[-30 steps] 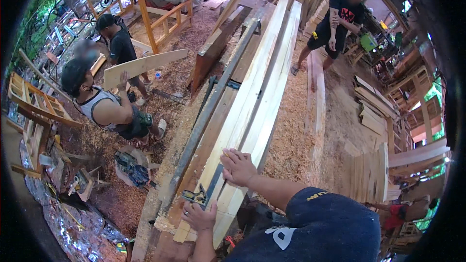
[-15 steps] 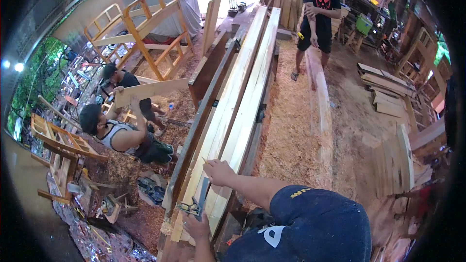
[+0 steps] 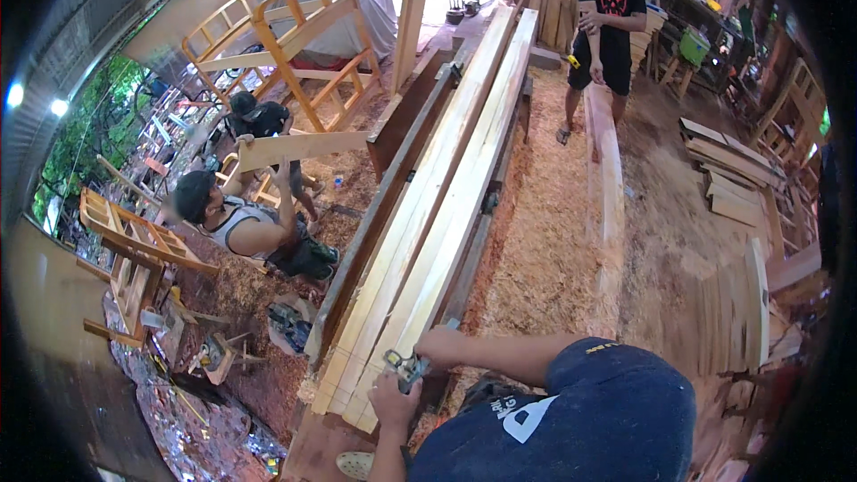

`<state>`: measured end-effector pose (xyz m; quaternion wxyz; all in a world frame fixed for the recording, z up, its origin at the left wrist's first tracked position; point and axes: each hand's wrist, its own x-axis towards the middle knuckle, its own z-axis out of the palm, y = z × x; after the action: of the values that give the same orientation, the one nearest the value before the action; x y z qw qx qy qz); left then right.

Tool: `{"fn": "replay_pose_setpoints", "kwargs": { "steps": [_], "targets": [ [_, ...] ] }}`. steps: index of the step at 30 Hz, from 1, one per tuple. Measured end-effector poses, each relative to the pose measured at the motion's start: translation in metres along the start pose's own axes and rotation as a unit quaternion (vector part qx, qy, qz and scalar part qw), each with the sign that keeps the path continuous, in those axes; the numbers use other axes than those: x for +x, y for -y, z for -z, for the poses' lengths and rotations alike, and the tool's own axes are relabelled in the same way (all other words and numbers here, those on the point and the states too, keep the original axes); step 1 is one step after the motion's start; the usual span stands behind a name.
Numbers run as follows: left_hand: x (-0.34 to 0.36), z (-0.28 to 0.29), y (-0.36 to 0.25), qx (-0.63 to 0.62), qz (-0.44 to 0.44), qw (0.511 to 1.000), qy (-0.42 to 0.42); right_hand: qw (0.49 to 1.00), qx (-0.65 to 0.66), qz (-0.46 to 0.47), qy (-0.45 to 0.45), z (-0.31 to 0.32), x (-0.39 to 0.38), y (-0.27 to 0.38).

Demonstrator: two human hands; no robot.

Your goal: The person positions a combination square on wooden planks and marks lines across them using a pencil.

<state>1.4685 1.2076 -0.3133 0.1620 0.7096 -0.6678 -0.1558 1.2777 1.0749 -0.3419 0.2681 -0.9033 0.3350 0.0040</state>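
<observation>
Two long pale planks lie side by side on the bench, the left plank [image 3: 406, 241] and the right plank [image 3: 464, 205]. Over the near end of the right plank, my left hand [image 3: 393, 400] is closed around the head of a metal square [image 3: 406, 364] with yellowish parts. My right hand [image 3: 439, 346] is closed at the square's blade, whose grey tip shows beyond the knuckles. Whether the pencil is still in my right hand is hidden. Thin marked lines cross the near end of the left plank.
A dark rail [image 3: 384, 214] runs along the bench's left side. Left of it, a person [image 3: 245, 223] holds a board [image 3: 303, 150] near another crouching person. Someone stands at the far right [image 3: 609, 27]. Sawdust [image 3: 544, 259] covers the floor; boards [image 3: 732, 170] are stacked right.
The square and both my hands have moved rightward, from the left plank to the right plank's near end. My right hand, earlier with a pencil over the planks, has come down to the square.
</observation>
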Motion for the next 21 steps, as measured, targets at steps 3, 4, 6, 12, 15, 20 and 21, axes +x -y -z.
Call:
{"fn": "replay_pose_setpoints", "kwargs": {
  "steps": [3, 4, 6, 12, 15, 20, 21],
  "targets": [
    [0.024, 0.01, -0.018, 0.075, -0.008, 0.994, -0.073, 0.994, -0.014, -0.105, -0.014, 0.053, 0.006, -0.015],
    [0.039, 0.018, -0.029, -0.007, -0.018, 0.996, -0.087, 0.989, -0.015, -0.147, -0.028, 0.074, 0.014, -0.028],
    [0.06, 0.031, -0.064, -0.198, 0.021, 0.98, 0.028, 0.977, -0.026, -0.195, -0.078, 0.109, 0.033, -0.055],
    [0.043, 0.007, -0.16, -0.795, 0.185, 0.248, 0.522, 0.919, 0.054, -0.274, -0.28, 0.218, 0.101, -0.036],
    [0.042, 0.005, -0.198, -0.795, -0.052, -0.042, 0.603, 0.871, 0.187, -0.272, -0.364, 0.244, 0.108, -0.036],
    [0.032, 0.064, -0.203, -0.73, 0.078, 0.422, 0.532, 0.882, 0.173, -0.299, -0.32, 0.218, 0.075, -0.078],
    [0.046, 0.057, -0.19, -0.727, 0.075, 0.422, 0.536, 0.896, 0.141, -0.31, -0.286, 0.201, 0.065, -0.09]
  ]
}}
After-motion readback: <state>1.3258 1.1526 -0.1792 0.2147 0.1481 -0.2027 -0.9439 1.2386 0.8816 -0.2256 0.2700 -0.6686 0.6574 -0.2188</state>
